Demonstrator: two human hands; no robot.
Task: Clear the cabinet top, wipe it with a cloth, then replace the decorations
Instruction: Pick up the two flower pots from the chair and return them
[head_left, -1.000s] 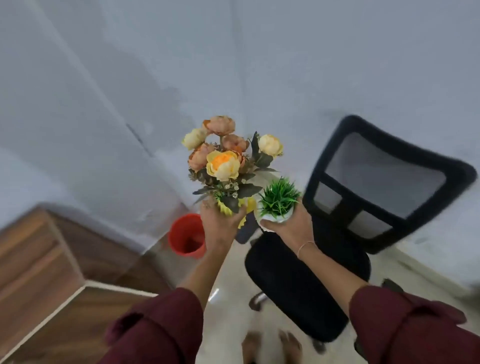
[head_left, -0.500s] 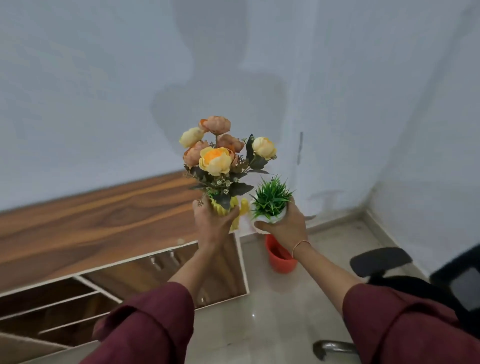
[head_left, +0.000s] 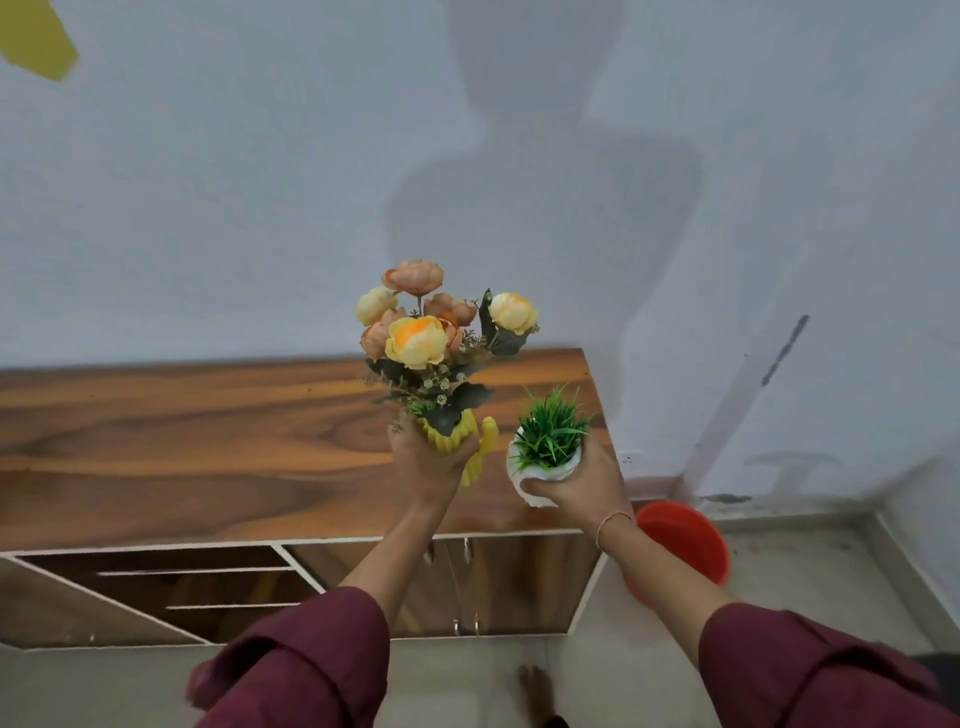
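Cabinet top (head_left: 208, 441): wood-grain surface along the grey wall; bare on the left and centre; both decorations are held up above its right end, touching nothing
Cabinet front (head_left: 218, 587): open shelf slots at left; closed doors with small metal handles under the right end
Left hand (head_left: 428, 462): fingers wrapped tight round the yellow vase (head_left: 449, 434); vase upright
Flowers (head_left: 421, 332): peach and yellow blooms with dark leaves, standing up out of the vase in front of the wall
Right hand (head_left: 587, 480): cupped under and round the white pot (head_left: 535, 475), thumb on its near side; thin bracelet at the wrist
Grass plant (head_left: 550, 434): green tuft in that pot, just right of the vase
Red bucket (head_left: 685, 545): on the floor beside the cabinet's right end
Sleeves: maroon, both in the foreground
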